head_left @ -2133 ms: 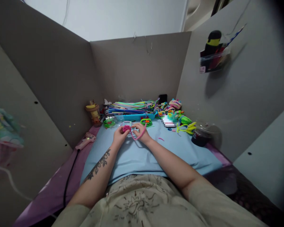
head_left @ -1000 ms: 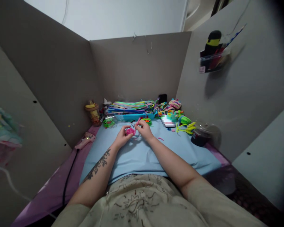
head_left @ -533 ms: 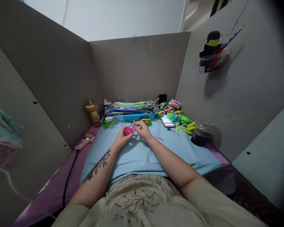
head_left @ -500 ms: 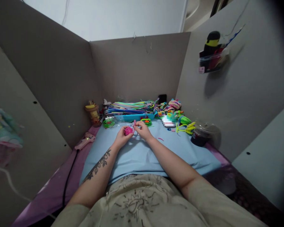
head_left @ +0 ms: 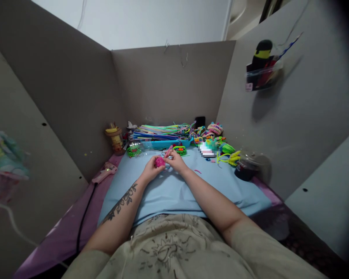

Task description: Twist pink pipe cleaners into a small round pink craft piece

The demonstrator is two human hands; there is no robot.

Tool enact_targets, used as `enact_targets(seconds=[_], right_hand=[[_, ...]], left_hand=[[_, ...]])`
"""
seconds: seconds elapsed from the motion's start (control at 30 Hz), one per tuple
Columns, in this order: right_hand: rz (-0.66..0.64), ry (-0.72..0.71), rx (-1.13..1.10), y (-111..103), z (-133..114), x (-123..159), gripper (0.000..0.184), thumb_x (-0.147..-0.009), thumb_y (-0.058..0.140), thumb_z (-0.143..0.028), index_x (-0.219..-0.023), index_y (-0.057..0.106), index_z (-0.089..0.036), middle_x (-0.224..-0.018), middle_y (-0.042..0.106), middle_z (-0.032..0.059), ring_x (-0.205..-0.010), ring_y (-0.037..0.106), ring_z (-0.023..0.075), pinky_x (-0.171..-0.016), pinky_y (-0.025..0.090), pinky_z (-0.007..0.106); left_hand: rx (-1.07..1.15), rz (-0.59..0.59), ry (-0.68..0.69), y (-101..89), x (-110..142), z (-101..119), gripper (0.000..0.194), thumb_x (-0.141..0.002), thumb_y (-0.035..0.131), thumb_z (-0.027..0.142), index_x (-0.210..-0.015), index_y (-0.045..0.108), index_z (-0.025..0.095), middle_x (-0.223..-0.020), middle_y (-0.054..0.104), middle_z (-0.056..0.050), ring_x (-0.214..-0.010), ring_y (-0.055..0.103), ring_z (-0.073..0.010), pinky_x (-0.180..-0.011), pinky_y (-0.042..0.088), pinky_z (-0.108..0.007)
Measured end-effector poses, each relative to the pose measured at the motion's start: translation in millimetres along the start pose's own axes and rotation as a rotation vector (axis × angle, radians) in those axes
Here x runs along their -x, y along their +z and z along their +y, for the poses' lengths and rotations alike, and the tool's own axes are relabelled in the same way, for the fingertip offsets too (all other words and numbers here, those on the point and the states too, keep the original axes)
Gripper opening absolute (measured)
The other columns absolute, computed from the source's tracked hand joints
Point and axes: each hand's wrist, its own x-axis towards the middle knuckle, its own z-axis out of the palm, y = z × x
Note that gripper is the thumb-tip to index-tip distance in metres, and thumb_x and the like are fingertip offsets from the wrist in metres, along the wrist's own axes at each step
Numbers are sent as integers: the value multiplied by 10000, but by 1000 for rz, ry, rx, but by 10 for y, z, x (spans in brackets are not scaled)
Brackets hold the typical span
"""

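Observation:
My left hand (head_left: 151, 169) is closed around a small bright pink bundle (head_left: 160, 162) that looks like coiled pipe cleaner. From its top a pink pipe cleaner (head_left: 169, 151) sticks up, leaning right. My right hand (head_left: 177, 161) pinches this strand close to the bundle, and its fingertips nearly meet those of my left hand. Both hands are raised over the middle of the light blue cloth (head_left: 168, 193). A short pink offcut (head_left: 197, 171) lies on the cloth to the right of my right hand.
Behind my hands is a blue tray (head_left: 165, 143) heaped with colourful pipe cleaners (head_left: 163, 131). A pink glue gun (head_left: 105, 173) and a tumbler (head_left: 114, 139) stand left. Yellow pipe cleaner pieces (head_left: 234, 158) and a dark tub (head_left: 244, 170) lie right. Grey panels (head_left: 174, 85) enclose the table.
The pink strand was upright and now leans to the right. The bundle has shifted slightly right and turned a little in my left hand. The view has moved slightly.

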Motion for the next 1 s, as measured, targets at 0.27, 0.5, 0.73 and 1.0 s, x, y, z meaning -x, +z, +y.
enact_targets(seconds=[0.27,0.5,0.73,1.0], right_hand=[[17,-38,73,-17,86,-26,215,-707,613,-395,-685,578,-184,-903,530,36,-945,518,192,-848,416,346],[12,-96,98,8,112,-40,270,-734,564,-410,-590,494,-192,-822,500,24,-853,508,173,-855,401,341],[175,31,50,-29,166,-71,299,-738,541,-445,-589,472,-195,-753,487,13,-774,492,164,-696,453,295],[167,101,-37,12,190,-54,344,-732,545,-511,-604,462,-202,-566,445,-18,-634,469,154,-567,403,260]], left_hand=[[-39,20,19,-6,4,29,461,-630,702,285,-1024,499,160,-836,575,-9,-707,547,-117,-649,451,-235],[-52,11,37,0,7,27,566,-660,682,292,-1146,422,165,-818,594,-12,-683,565,-126,-646,445,-249],[-304,329,230,-53,0,18,519,-651,684,273,-1115,466,189,-990,585,-64,-911,553,-177,-832,407,-316],[-306,224,137,-17,17,58,463,-694,644,276,-1119,479,195,-824,647,-26,-760,599,-159,-700,418,-278]])
